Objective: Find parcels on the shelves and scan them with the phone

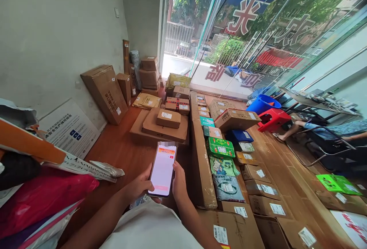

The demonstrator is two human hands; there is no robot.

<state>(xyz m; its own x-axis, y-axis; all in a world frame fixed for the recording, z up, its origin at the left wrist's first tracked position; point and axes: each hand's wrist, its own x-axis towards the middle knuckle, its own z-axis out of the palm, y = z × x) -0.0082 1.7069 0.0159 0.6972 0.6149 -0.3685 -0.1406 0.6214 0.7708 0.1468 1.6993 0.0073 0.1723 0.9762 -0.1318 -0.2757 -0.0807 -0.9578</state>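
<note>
A smartphone (162, 170) with a lit, mostly white screen is held upright in front of my body. My left hand (143, 182) grips its left side, the thumb lying over the lower left of the screen. On the opposite edge, my right hand (179, 180) wraps round the phone with its thumb along the side. An orange band runs across the top of the screen; its text is too small to read. Beyond the phone, a small carton (168, 118) rests on larger flat cardboard boxes (137, 128) on the floor.
A long narrow carton (202, 153) lies to my right, beside rows of labelled parcels (220, 147). Tall boxes (104, 92) lean against the left wall. A red stool (272, 119) and blue bucket (263, 103) stand near a seated person (329, 132). Colourful bags (48, 191) are at lower left.
</note>
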